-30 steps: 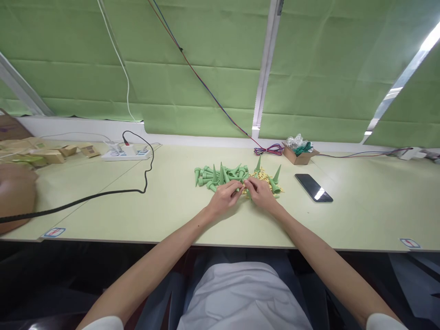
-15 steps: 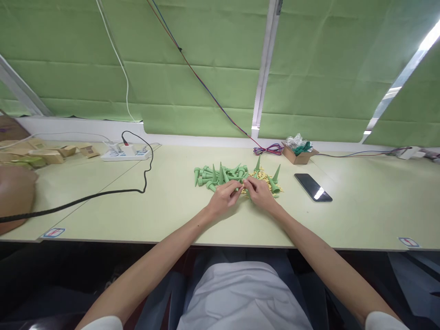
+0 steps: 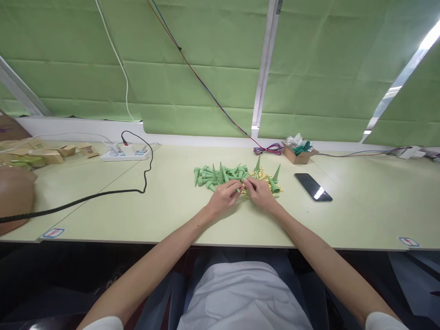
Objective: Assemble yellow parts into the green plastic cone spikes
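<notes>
Halfway along the bench (image 3: 172, 201), green cones (image 3: 221, 174) are lying heaped, many stretching sideways, a few pointing up, the leftmost aiming its tip toward the near edge. The left hand (image 3: 224, 196) and right hand (image 3: 260, 192) are crowding that heap; I can't tell whether either grip is closing on a piece. Wide bench is separating heap from black cable (image 3: 120, 191); rightward, the phone (image 3: 312, 185) is sitting closer.
</notes>
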A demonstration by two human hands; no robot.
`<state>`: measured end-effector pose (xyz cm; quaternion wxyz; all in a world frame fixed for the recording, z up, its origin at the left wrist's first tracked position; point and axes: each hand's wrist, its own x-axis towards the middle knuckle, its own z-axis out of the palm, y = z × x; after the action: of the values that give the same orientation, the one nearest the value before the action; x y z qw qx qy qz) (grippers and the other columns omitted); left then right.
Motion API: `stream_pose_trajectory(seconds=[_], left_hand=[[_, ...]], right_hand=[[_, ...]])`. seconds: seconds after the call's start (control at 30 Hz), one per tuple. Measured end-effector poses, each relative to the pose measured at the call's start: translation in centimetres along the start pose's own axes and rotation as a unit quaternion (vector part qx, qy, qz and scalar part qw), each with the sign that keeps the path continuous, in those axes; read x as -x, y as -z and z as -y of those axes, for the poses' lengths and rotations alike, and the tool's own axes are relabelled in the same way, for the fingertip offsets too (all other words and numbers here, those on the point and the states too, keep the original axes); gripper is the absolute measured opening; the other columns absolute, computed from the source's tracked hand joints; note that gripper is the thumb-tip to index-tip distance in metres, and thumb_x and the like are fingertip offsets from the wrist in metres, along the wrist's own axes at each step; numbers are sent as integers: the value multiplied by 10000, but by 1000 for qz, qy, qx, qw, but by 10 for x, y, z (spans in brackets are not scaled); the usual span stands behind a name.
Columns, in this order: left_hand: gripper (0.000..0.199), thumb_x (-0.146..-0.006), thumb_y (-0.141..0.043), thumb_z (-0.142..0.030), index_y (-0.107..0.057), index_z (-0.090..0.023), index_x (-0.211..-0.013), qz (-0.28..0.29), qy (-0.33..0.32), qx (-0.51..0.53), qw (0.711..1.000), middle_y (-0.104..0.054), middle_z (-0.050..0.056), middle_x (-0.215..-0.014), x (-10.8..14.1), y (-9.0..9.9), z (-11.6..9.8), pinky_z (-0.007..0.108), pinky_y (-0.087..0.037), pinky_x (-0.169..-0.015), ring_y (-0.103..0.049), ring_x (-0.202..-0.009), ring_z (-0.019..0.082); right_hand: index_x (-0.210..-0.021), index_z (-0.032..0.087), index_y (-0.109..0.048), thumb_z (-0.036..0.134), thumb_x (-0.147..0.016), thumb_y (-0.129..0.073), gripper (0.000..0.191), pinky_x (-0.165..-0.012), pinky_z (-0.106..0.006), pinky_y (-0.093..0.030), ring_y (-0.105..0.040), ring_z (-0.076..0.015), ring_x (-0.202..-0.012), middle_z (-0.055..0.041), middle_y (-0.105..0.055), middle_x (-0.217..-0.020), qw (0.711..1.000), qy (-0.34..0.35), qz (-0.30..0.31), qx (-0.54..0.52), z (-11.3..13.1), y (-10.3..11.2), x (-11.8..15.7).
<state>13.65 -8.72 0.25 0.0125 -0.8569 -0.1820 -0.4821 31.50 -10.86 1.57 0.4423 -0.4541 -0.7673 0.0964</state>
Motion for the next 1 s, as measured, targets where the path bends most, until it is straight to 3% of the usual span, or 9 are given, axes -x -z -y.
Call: stream_pose_trajectory(seconds=[0.13, 0.37, 0.57, 0.77, 1.0], left_hand=[[142, -954, -505, -211, -645, -184, -964, -18, 37, 19, 999, -702, 82, -949, -6, 2, -5, 253, -519, -643, -651, -777, 142], [142, -941, -558, -285, -634, -165, -959, -40, 110, 21, 993, -680, 43, -837, -11, 1, -7, 245, -471, -569, -554, -592, 106], [156, -915, -581, -313, -628, -166, -940, 26, 195, 33, 980, -556, -34, -599, -10, 2, -4, 242, -416, -521, -488, -504, 109], [175, -872, -569, -200, -611, -161, -1037, 72, 214, 52, 973, -601, -22, -638, -9, 2, -5, 243, -419, -530, -517, -509, 117], [306, -807, -545, -75, -604, -172, -1092, 114, 207, 84, 968, -607, -29, -639, -11, 4, -9, 236, -419, -541, -538, -515, 121]], right_hand=[[-624, 216, -386, 462, -1003, -344, 453, -570, -273, -328, -399, -137, -522, 23, -428, -541, 999, -27, -10, -27, 2, 0, -1], [-685, 217, -481, 504, -1013, -303, 470, -573, -282, -330, -420, -145, -524, 24, -427, -550, 994, -60, -83, -34, 6, 2, 0], [-840, 217, -576, 489, -1006, -328, 404, -575, -279, -372, -464, -147, -545, 12, -506, -612, 997, -26, -47, -53, 9, 3, 2], [-998, 217, -635, 462, -912, -562, 270, -562, -287, -404, -502, -152, -554, 2, -585, -652, 997, -2, 1, -74, 8, -1, 2], [-957, 207, -666, 386, -956, -494, 248, -604, -305, -404, -518, -169, -624, -44, -651, -757, 998, 29, 3, -59, 10, -2, 3]])
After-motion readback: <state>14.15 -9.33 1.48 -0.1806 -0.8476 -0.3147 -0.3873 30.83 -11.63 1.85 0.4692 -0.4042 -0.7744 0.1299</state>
